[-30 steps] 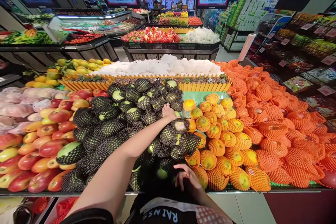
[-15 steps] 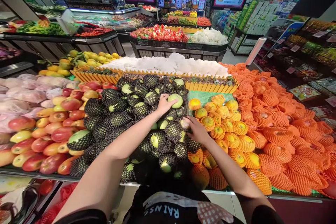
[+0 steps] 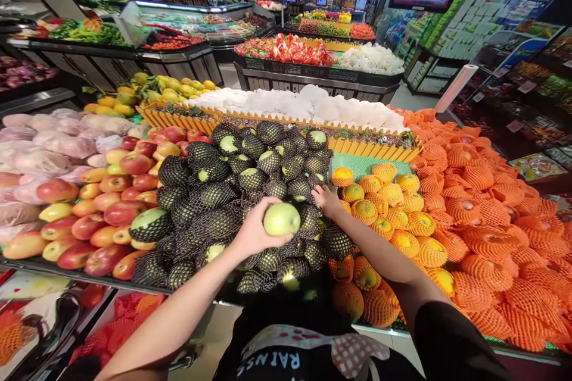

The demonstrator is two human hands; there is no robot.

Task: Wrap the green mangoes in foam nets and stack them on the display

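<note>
On my remote feed, I see the left hand [image 3: 257, 229] grasping a round green fruit [image 3: 281, 219], no clear long axis, at eight o'clock from the farther right hand [image 3: 325, 199]. That one touches black-netted fruit [image 3: 251, 178]; I can't tell whether it grips. At the green fruit's two o'clock, a yellow picket planter [image 3: 370, 149] holds small plants [image 3: 407, 139].

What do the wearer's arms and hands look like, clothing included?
Left hand and right hand are gloveless, forearms bare. The right sleeve is plain black, ending near the elbow. The black shirt carries white lettering and a red-and-white checked patch.
</note>
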